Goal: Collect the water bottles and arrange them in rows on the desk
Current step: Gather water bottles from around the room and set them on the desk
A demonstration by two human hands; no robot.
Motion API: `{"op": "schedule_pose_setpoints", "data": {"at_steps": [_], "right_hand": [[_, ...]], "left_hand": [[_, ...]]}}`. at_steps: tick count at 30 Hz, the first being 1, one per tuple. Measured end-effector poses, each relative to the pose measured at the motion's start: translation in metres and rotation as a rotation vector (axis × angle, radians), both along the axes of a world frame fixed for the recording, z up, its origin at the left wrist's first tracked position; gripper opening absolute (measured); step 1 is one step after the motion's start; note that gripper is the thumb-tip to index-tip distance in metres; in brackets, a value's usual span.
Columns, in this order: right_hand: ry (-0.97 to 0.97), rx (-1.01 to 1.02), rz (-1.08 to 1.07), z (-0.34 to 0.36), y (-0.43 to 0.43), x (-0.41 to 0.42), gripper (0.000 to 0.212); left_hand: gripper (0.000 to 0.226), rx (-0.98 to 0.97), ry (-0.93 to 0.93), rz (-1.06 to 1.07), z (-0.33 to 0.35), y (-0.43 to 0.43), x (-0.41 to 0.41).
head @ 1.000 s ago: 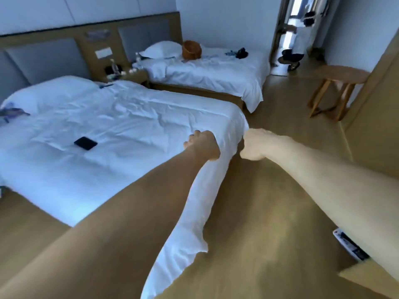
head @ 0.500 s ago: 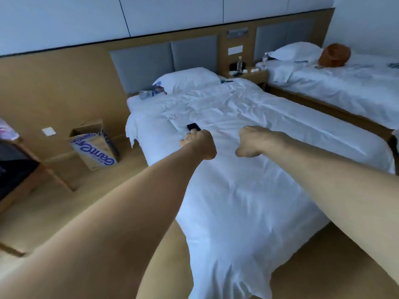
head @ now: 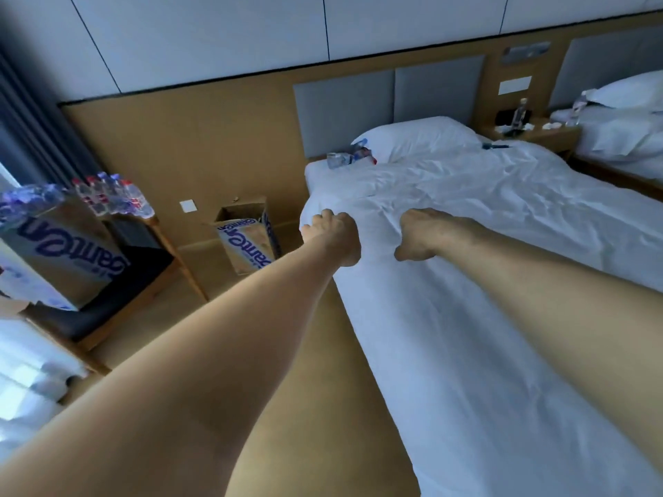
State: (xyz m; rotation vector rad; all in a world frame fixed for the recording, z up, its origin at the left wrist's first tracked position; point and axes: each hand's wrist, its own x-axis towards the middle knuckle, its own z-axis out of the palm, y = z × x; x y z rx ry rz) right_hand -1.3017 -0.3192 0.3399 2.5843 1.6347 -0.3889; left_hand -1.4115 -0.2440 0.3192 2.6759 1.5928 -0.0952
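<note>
Several water bottles (head: 111,197) with red labels stand together on the wooden desk (head: 163,242) at the left. A few more bottles (head: 349,157) lie on the near bed (head: 502,281) beside its pillow. One bottle (head: 520,111) stands on the nightstand (head: 538,132) between the beds. Both my arms stretch forward. My left hand (head: 335,238) is curled into a fist over the bed's left edge, holding nothing. My right hand (head: 419,234) is a fist above the sheet, also holding nothing.
A printed cardboard box (head: 61,252) topped with wrapped bottles sits on the desk. An open cardboard box (head: 247,242) stands on the floor by the wall. A second bed (head: 624,138) is at the far right. Dark curtains (head: 32,130) hang at the left.
The view has swung left: the doorway and stool are gone, and the desk with bottles and boxes has come into sight. Both hands stay fisted ahead of me.
</note>
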Motion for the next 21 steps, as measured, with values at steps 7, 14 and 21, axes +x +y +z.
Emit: {"op": "schedule_pose_setpoints", "data": {"at_steps": [7,14,21], "right_hand": [[-0.022,0.02,0.077,-0.002,0.118,-0.034,0.016],[-0.034,0.039,0.155,-0.007,0.227,-0.035,0.014],[-0.034,0.091,0.199,-0.004,0.345,0.006,0.013]], "left_hand": [[0.053,0.019,0.002,0.054,0.001,0.114,-0.032],[0.055,0.011,0.007,0.134,-0.005,0.212,-0.035],[0.052,0.048,-0.001,0.157,0.002,0.324,0.005]]}}
